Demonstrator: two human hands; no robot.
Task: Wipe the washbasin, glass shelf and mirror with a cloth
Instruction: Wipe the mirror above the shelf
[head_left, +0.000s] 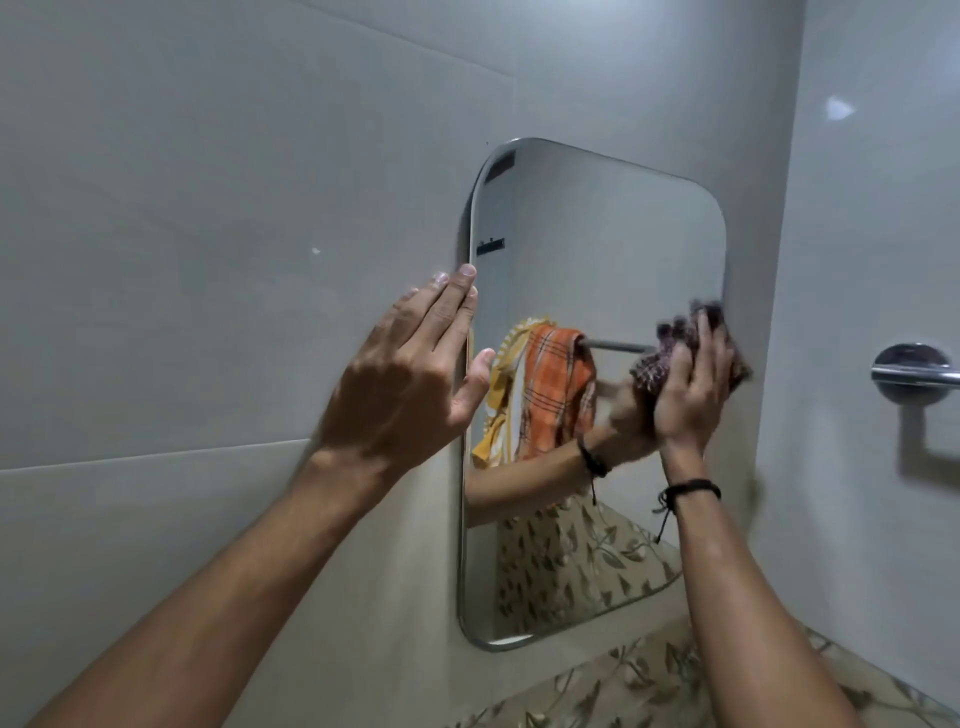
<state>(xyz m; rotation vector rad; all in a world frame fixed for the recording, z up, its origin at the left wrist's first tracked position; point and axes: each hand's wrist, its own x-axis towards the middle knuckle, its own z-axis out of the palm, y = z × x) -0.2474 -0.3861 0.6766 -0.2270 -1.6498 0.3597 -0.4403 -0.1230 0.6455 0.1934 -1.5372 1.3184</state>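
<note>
A frameless mirror (597, 249) with rounded corners hangs on the pale tiled wall. My right hand (691, 389) presses a dark checked cloth (727, 338) against the mirror's right edge, about halfway up; the cloth is blurred. My left hand (415, 369) lies flat and open on the wall, its fingertips touching the mirror's left edge. The glass reflects my arm, an orange checked towel and a yellow one on a rail. The washbasin and glass shelf are out of view.
A chrome towel rail mount (911, 371) sticks out of the side wall at the right. Leaf-patterned tiles (649, 686) run below the mirror. The side wall meets the mirror wall just right of the mirror.
</note>
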